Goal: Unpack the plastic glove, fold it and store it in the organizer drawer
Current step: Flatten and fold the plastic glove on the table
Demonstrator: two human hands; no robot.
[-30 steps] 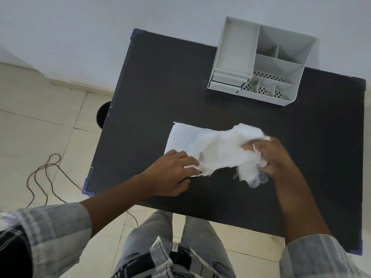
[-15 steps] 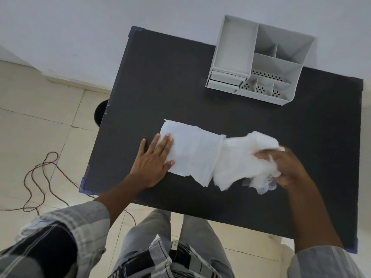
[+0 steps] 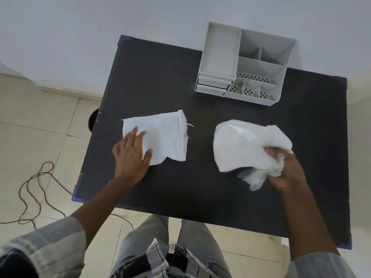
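Note:
A flat white paper packet (image 3: 162,137) lies on the left half of the black table (image 3: 180,81). My left hand (image 3: 131,157) rests flat on its near-left corner, fingers spread. To the right, clear of the packet, is the crumpled translucent plastic glove (image 3: 241,145); my right hand (image 3: 285,171) grips its bunched near-right end, with some loose film hanging below the fingers. The grey organizer (image 3: 244,65) stands at the table's far edge, its two small drawers (image 3: 212,85) at the front left, both shut.
The table's left edge drops to a tiled floor with a reddish cable (image 3: 34,189) and a dark round object (image 3: 93,121) beside the table. A white wall runs behind the organizer. My legs are under the near edge.
My right hand has pulled the glove rightward, fully out of the packet; a gap now separates them. My left hand went from pinching the packet's mouth to pressing flat on it.

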